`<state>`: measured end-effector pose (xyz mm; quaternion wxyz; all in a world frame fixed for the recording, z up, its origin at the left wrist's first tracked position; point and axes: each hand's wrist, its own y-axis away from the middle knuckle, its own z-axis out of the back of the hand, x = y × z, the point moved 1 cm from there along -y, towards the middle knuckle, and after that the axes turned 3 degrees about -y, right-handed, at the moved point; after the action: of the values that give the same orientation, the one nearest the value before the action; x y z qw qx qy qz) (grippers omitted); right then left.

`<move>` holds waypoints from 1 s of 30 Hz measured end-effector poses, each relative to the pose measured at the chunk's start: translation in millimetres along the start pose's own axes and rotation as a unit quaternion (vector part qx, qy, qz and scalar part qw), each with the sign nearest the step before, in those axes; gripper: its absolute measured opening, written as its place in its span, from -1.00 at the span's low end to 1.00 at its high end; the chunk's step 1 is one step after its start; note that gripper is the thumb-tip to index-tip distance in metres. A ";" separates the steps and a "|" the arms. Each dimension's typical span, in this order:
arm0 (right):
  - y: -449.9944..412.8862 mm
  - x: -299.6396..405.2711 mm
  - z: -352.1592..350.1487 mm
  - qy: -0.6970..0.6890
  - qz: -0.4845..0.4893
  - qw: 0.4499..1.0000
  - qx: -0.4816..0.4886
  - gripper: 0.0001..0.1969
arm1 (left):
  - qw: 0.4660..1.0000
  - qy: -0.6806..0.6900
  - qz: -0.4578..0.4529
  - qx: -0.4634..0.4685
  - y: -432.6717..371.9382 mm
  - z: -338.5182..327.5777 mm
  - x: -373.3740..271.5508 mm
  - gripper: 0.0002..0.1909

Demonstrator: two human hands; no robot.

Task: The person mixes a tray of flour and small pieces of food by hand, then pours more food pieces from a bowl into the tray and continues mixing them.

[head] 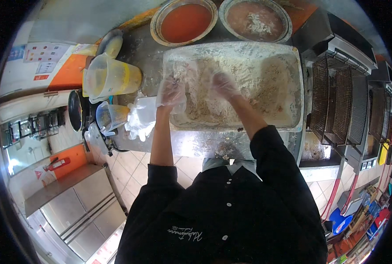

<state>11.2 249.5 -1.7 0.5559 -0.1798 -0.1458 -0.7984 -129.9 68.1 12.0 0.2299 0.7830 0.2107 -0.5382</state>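
A wide, shallow tray (pixel 300 82) of clumpy, flour-like coating (pixel 235 62) lies before me. My left hand (pixel 172 91), in a loose clear plastic glove, is at the tray's left side. Pale floury matter (pixel 181 70) shows by its fingertips, but whether the fingers grip it cannot be told. My right hand (pixel 225 85), gloved the same way and blurred, hovers over or touches the coating near the tray's middle. Its fingers look curled, and anything inside them is hidden. Darker, coarser crumbs (pixel 275 74) gather at the tray's right end.
Behind the tray stand a bowl of orange-red liquid (pixel 186 23) and a bowl of cloudy pinkish liquid (pixel 255 21). Left are a large plastic jug (pixel 111 77), a smaller measuring jug (pixel 111 116) and plastic gloves (pixel 140 115). Wire fryer baskets (pixel 336 99) hang at right, their red handles (pixel 333 198) jutting out.
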 end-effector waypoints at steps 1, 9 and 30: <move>-1.0 -3.3 -12.6 0.013 0.003 1.000 -0.017 -0.80 | 0.997 0.065 0.021 -0.036 -0.9 -13.1 -4.5 -0.67; 2.8 -25.2 22.9 -0.282 -0.105 0.953 0.026 -0.69 | 0.997 0.078 -0.008 -0.027 27.2 -86.2 -61.0 -0.70; 125.1 -226.8 -49.8 -0.220 -0.041 0.973 0.053 -0.63 | 0.818 -0.545 0.165 -0.081 -72.2 -64.6 75.6 -0.56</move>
<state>194.6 374.9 -144.0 0.4855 -0.3148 -0.3139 -0.7527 -98.3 170.4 -48.4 0.4555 0.3628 -0.0384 -0.8121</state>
